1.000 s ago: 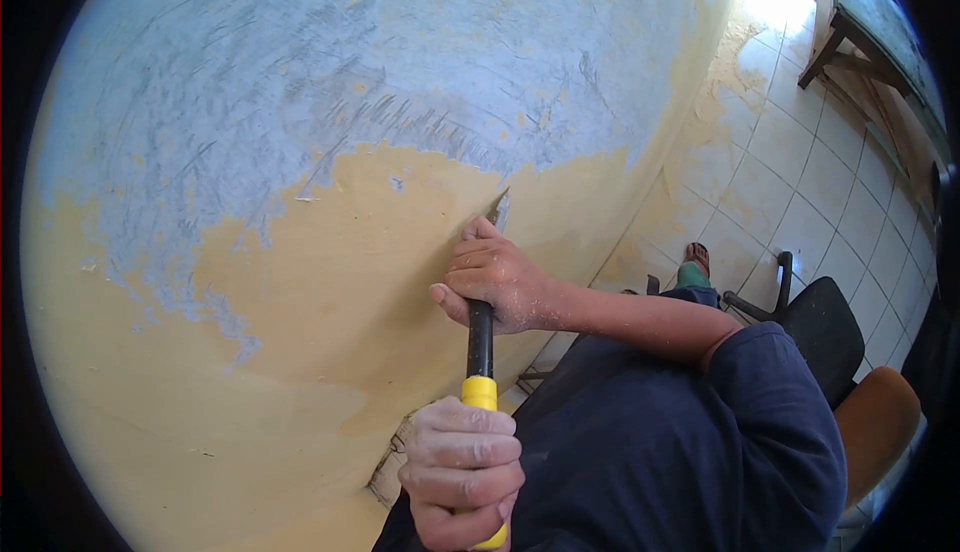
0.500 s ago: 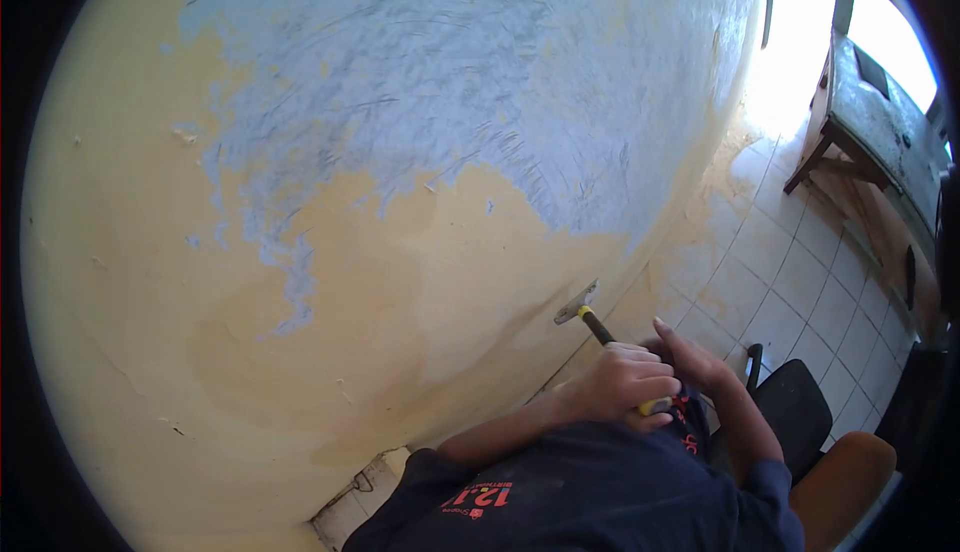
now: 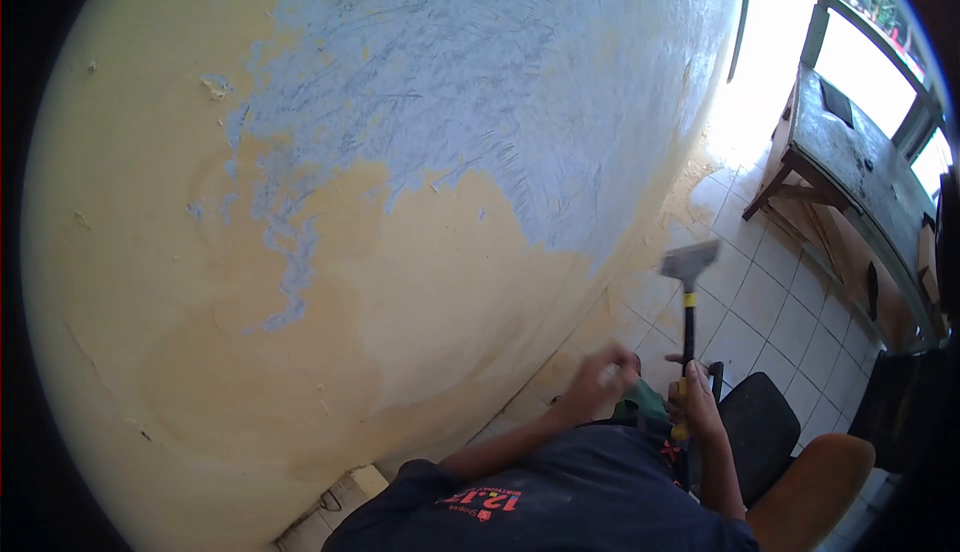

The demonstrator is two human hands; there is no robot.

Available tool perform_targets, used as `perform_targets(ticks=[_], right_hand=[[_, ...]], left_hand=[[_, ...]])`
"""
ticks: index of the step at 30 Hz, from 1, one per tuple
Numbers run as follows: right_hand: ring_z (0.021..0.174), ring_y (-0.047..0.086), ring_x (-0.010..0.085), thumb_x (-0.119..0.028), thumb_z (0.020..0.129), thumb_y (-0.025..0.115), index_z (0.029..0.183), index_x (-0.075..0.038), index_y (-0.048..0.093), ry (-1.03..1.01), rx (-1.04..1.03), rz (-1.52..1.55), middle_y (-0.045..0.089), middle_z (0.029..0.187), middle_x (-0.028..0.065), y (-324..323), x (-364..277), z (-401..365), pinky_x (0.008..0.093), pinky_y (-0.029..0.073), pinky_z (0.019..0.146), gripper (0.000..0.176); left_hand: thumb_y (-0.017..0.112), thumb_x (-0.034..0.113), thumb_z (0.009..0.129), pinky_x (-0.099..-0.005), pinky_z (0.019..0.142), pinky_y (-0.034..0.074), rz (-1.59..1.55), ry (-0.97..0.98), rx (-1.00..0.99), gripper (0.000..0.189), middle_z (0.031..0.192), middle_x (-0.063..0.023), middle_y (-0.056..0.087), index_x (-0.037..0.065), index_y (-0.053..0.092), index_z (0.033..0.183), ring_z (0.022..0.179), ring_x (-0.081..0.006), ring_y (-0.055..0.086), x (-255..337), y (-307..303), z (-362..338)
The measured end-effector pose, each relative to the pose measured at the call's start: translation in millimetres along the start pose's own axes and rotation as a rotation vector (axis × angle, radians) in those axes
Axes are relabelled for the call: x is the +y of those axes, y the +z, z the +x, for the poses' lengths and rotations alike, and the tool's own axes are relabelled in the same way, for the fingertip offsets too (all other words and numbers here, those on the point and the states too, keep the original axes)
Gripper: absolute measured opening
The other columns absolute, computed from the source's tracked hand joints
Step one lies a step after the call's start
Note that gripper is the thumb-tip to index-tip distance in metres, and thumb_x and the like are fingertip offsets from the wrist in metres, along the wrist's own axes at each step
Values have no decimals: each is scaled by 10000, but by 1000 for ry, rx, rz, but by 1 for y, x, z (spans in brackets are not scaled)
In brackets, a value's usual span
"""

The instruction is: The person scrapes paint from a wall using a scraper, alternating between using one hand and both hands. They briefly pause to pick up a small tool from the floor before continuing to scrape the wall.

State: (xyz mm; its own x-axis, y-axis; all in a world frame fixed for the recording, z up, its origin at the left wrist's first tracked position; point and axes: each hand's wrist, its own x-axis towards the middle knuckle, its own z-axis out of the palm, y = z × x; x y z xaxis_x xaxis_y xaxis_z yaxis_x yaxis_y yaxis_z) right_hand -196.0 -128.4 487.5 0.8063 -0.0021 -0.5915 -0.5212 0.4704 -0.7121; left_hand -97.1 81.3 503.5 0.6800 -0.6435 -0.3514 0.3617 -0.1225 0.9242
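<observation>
A person in a dark shirt [image 3: 600, 497] looks down along a yellow wall [image 3: 430, 292], where a large, scratched blue-grey patch [image 3: 430, 92] shows through the paint. The long-handled scraper [image 3: 689, 324] is now in the right hand [image 3: 698, 404], fingers wrapped around the lower handle. It stands with its wide blade uppermost, to the right of the wall, seen against the tiled floor [image 3: 735, 277].

Half a second ago the left hand gripped the scraper and the blade was in front of the yellow paint, with the right hand just beside. The tool has since changed hands and swung clear of the wall. The left hand [image 3: 600, 384] now shows nothing in its grasp; it is blurred, its fingers seemingly loosely curled, though their exact position cannot be told. With the blade away from the wall, this looks like a break in the scraping. Ragged yellow paint borders the blue-grey patch.

A black chair [image 3: 760, 422] is near the right hand; farther off stands a bench [image 3: 842, 157].
</observation>
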Motion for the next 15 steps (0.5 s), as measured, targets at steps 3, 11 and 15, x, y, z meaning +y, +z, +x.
perform_targets(ticks=[3,11,15], right_hand=[[486,327,50,-479,1033,359,1175,-95,561,32,-268,-158,370,635,-59,6,3,31,243,288,441,457],[674,484,108,-440,1028,401,1061,-60,568,-126,-780,-664,504,727,7,34,9,148,293,418,615,415],[680,558,219,-438,1021,420,1103,-55,557,-270,-853,-622,555,724,88,29,26,172,380,447,639,415]], left_hand=[[567,497,926,-443,1045,406,-193,290,165,470,1033,-64,571,97,503,1165,1081,-227,551,-54,-29,38],[374,532,1008,-340,656,376,-675,501,460,400,681,-2,374,147,407,904,593,-157,404,-21,-35,54],[376,534,1006,-312,585,321,-573,519,605,413,651,5,306,143,371,874,550,-132,325,-25,-39,57]])
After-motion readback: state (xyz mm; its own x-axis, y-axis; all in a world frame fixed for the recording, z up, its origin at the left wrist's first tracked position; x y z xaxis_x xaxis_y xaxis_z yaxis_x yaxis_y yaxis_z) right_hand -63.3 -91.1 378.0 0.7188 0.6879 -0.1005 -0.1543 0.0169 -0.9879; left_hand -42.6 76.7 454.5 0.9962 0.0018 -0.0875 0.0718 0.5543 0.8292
